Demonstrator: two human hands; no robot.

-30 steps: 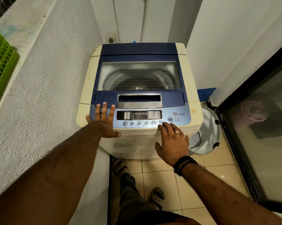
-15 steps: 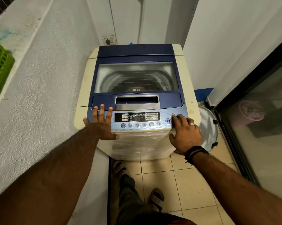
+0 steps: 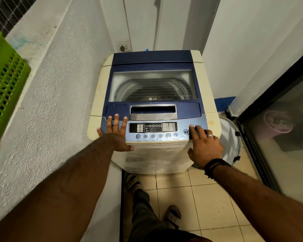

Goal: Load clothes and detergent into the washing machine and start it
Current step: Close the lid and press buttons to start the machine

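A cream and blue top-loading washing machine (image 3: 98, 95) stands ahead with its glass lid (image 3: 152, 84) closed; something dark shows dimly in the drum. The control panel (image 3: 153, 131) runs along the front edge. My left hand (image 3: 116, 135) lies flat on the panel's left end, fingers spread. My right hand (image 3: 204, 144) rests at the panel's right end, its index fingertip on the round power button (image 3: 191, 126), just above the start/pause button (image 3: 186, 132). Neither hand holds anything.
A rough white wall runs close along the left, with a green plastic basket (image 3: 4, 88) on its ledge. A pale laundry basket (image 3: 230, 140) sits on the tiled floor right of the machine. A dark glass door (image 3: 283, 128) closes the right side. My feet stand before the machine.
My right hand slid rightwards along the panel from the lower row of buttons to the power button. My left hand has stayed in place.
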